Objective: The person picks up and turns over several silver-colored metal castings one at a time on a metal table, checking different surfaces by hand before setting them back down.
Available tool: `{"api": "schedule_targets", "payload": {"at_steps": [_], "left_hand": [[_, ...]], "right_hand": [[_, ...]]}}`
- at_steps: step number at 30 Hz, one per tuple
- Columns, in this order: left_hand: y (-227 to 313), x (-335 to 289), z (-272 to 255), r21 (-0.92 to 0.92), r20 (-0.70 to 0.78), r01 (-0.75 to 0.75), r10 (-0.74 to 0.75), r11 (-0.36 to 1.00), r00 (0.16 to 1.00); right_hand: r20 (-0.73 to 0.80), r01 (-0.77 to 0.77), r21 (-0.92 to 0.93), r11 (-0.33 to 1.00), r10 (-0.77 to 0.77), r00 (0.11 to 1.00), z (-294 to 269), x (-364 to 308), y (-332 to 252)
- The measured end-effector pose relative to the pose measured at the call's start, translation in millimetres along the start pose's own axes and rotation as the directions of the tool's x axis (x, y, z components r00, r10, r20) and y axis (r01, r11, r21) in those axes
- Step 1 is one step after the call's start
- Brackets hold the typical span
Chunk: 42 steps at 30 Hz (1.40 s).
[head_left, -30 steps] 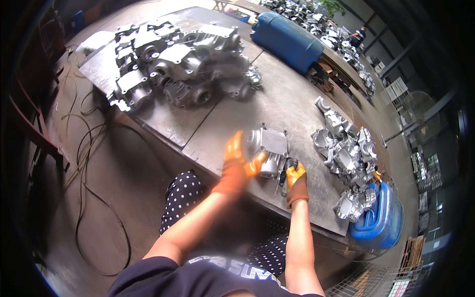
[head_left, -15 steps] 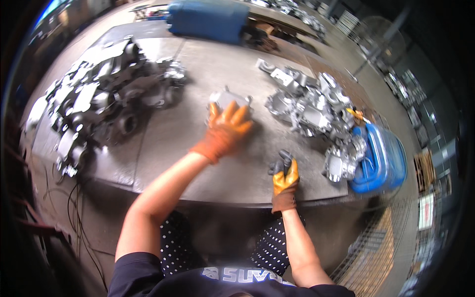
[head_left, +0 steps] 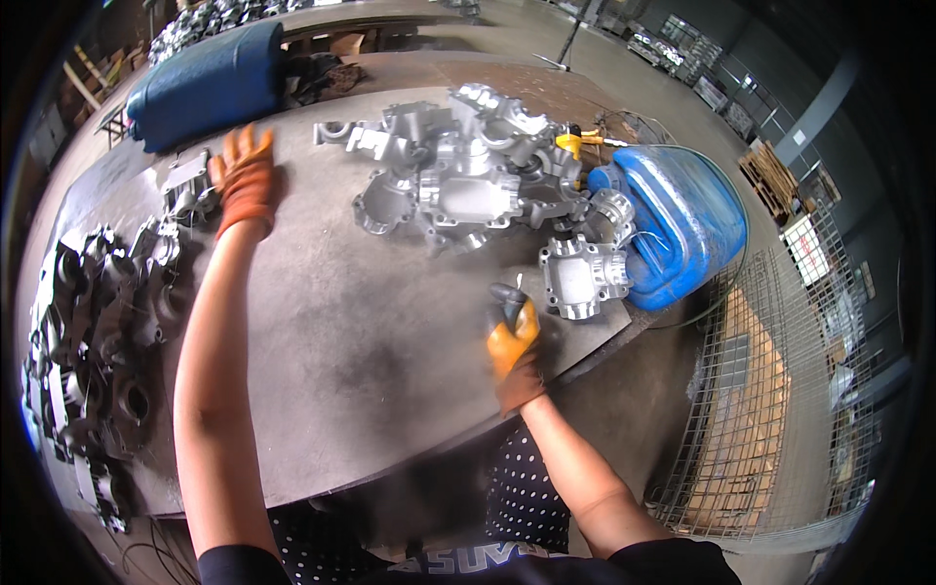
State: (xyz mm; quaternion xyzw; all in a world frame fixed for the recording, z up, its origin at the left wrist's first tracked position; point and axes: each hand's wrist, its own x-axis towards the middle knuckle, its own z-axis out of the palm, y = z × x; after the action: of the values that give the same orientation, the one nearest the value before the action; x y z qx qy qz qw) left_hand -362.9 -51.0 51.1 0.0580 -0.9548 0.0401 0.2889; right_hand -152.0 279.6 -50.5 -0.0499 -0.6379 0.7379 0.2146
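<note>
My left hand (head_left: pixel 246 185), in an orange glove, is at the far left of the table with its fingers stretched out. Its fingertips are beside a grey metal casting (head_left: pixel 190 183) at the far end of the left pile of castings (head_left: pixel 107 322). My right hand (head_left: pixel 514 346), in a yellow and brown glove with dark fingertips, is curled near the table's front edge. A thin light tip shows at its fingers, but I cannot make out what it holds. Close to it lies a square, silvery casting (head_left: pixel 577 278), at the near end of the right heap of castings (head_left: pixel 468 190).
A blue plastic jerrycan (head_left: pixel 682 229) lies at the table's right edge, with a yellow-handled tool (head_left: pixel 570 144) near it. A blue drum (head_left: pixel 210 83) lies at the back left. Right of the table stands a wire mesh cage (head_left: pixel 741 409).
My left hand has moved left and away, and the casting under it is now at the left pile. The view has turned right. My right hand stays near the front edge.
</note>
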Motion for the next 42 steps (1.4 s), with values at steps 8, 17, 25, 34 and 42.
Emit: {"api": "schedule_targets", "payload": {"at_steps": [8, 17, 25, 34, 42], "left_hand": [[255.9, 1.8, -119.5, -0.374, -0.041, -0.540, 0.568, 0.754, 0.822], [195.7, 85.0, -128.0, -0.918, -0.005, -0.095, 0.229, 0.385, 0.973], [118.5, 68.5, -188.5, -0.991, 0.134, 0.131, 0.136, 0.031, 0.982], [12.0, 81.8, -260.5, -0.724, -0.297, -0.628, 0.693, 0.285, 0.657], [-71.9, 6.5, -320.5, -0.914, 0.267, 0.370, 0.440, -0.165, 0.857]], "right_hand": [[0.080, -0.043, 0.029, 0.999, 0.041, 0.996, -2.8, -4.5, 0.9], [0.024, 0.011, -0.310, 0.951, -0.004, 1.000, 2.8, -4.8, -16.7], [-0.014, -0.043, -0.324, 0.945, 0.041, 0.999, -2.0, 1.8, 7.5], [0.046, -0.181, -0.116, 0.977, 0.188, 0.981, -2.0, 3.8, 12.3], [0.026, -0.121, 0.029, 0.992, 0.120, 0.992, 0.5, 9.9, 20.6]]}}
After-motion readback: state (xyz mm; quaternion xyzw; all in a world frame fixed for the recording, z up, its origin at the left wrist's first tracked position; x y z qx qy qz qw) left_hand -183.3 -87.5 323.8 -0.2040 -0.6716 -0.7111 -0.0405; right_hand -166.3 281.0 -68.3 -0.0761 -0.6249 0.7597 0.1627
